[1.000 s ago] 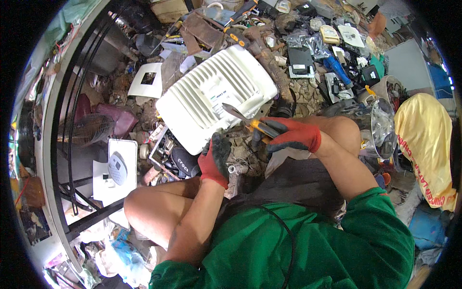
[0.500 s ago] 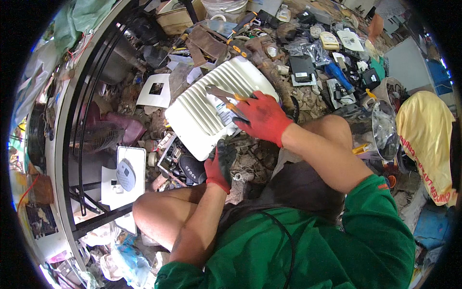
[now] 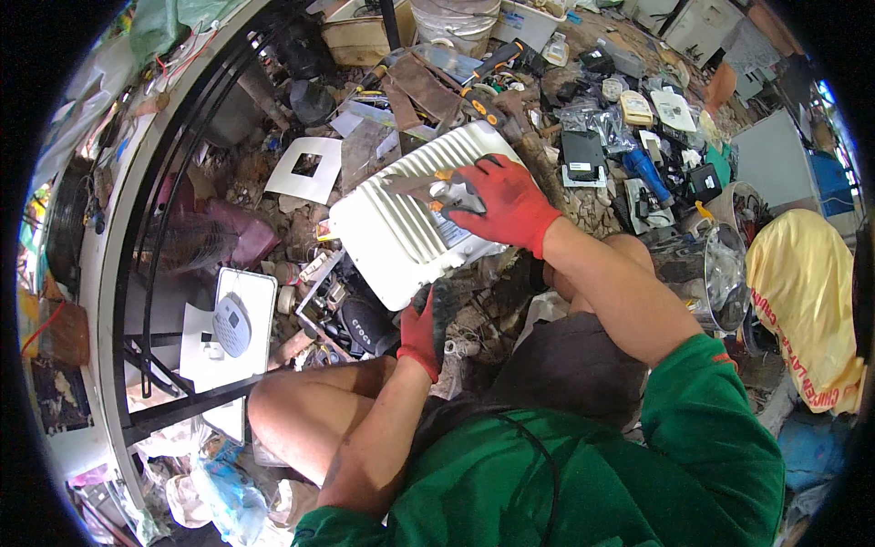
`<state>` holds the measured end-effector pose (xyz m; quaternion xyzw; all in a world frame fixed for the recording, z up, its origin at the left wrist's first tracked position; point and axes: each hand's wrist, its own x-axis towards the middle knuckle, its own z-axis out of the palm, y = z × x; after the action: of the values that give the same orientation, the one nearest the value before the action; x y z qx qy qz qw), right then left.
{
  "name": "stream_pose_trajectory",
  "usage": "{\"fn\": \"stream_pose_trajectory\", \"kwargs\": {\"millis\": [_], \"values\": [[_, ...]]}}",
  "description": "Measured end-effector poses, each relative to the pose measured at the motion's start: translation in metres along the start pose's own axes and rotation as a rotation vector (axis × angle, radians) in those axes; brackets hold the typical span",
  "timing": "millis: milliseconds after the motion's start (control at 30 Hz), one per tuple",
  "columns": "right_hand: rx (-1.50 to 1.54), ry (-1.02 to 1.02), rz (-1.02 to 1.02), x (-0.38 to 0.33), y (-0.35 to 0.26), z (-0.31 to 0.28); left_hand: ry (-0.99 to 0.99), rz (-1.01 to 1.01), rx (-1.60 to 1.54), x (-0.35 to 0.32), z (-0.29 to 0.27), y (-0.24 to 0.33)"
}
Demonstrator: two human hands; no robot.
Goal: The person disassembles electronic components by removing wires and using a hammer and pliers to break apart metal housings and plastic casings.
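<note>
A white ribbed plastic casing (image 3: 383, 219) lies tilted in front of me, with a small printed label on its face. My right hand (image 3: 506, 205), in a red and black work glove, is wrapped round pliers (image 3: 415, 187) with orange and grey handles. Their metal jaws point left, over the ribs; I cannot tell whether they touch the casing. At the casing's near edge, my left hand (image 3: 424, 324), gloved alike, holds the lower corner. Its fingertips are partly hidden there. Beside it lies a black clog-type shoe (image 3: 363, 324).
Scrap covers the ground. A black metal frame (image 3: 150, 273) stands on the left, near a white panel with a grey round-ended device (image 3: 232, 326). Farther off are an orange-handled tool (image 3: 499, 59), a blue flashlight-like object (image 3: 647, 173) and a black box (image 3: 583, 155). A yellow sack (image 3: 802, 301) stands right.
The view has shifted slightly, so the scene sits a little lower and to the right. The pliers have turned, their jaws now lying more level. My left hand stays at the casing's near corner.
</note>
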<state>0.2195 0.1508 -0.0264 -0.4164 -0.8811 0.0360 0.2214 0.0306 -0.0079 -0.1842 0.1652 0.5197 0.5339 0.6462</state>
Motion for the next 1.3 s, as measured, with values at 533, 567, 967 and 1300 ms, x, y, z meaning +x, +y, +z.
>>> {"fn": "stream_pose_trajectory", "kwargs": {"millis": [533, 567, 967, 1300], "values": [[0.008, -0.370, 0.616, 0.123, 0.108, 0.031, 0.024, 0.148, 0.702, -0.014, -0.004, 0.046], [-0.046, -0.283, 0.591, 0.120, 0.117, 0.033, -0.014, 0.175, 1.027, -0.024, 0.005, 0.067], [0.437, 0.342, -0.023, 0.016, -0.009, -0.194, 0.083, 0.898, 0.784, -0.064, -0.006, 0.203], [0.591, 0.071, 0.002, 0.003, -0.066, -0.201, -0.579, 0.321, 1.144, -0.034, 0.033, 0.195]]}}
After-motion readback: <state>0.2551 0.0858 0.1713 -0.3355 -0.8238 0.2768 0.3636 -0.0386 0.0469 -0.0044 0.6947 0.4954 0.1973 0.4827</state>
